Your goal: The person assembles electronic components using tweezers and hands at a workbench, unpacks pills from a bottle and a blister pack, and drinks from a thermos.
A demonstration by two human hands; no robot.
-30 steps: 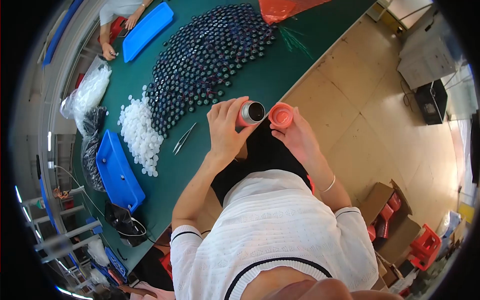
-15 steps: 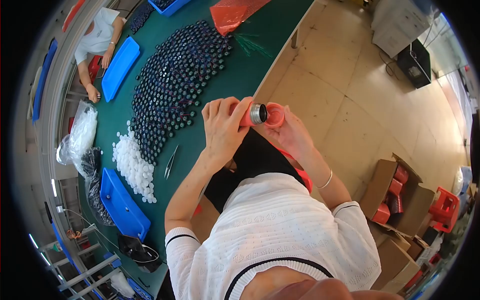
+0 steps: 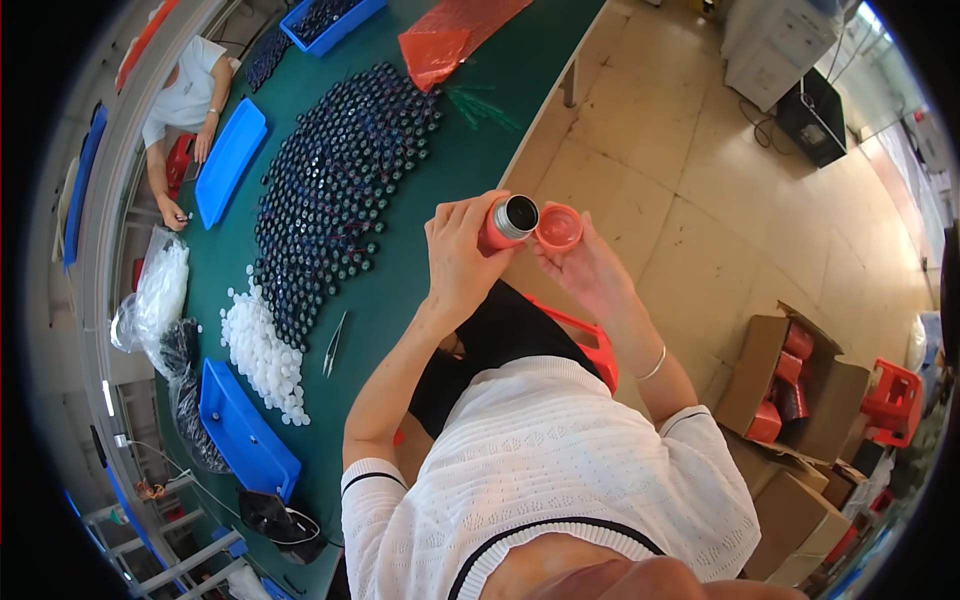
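Observation:
My left hand [image 3: 462,258] is wrapped round a coral-red flask [image 3: 492,236] with a bare steel neck, its open mouth facing up toward the camera. Close beside it on the right, my right hand [image 3: 592,272] holds a round red cup-like lid [image 3: 559,229], hollow side up. Flask and lid are side by side near the table's edge, above my lap. To the left on the green table lie metal tweezers [image 3: 335,343], a heap of white discs [image 3: 262,352] and a wide spread of small dark round parts [image 3: 330,180].
Blue trays [image 3: 245,432], [image 3: 230,163] and plastic bags [image 3: 160,290] lie along the table's far side. A co-worker's arms [image 3: 160,185] reach in at the upper left. Red film [image 3: 440,45] lies at the top. Cardboard boxes [image 3: 750,375] and a red stool [image 3: 892,403] stand at right.
The flask's mouth, tipped toward the lid half a second ago, faces up more again, and the lid sits slightly to the right. The view has shifted, moving the table items left and down.

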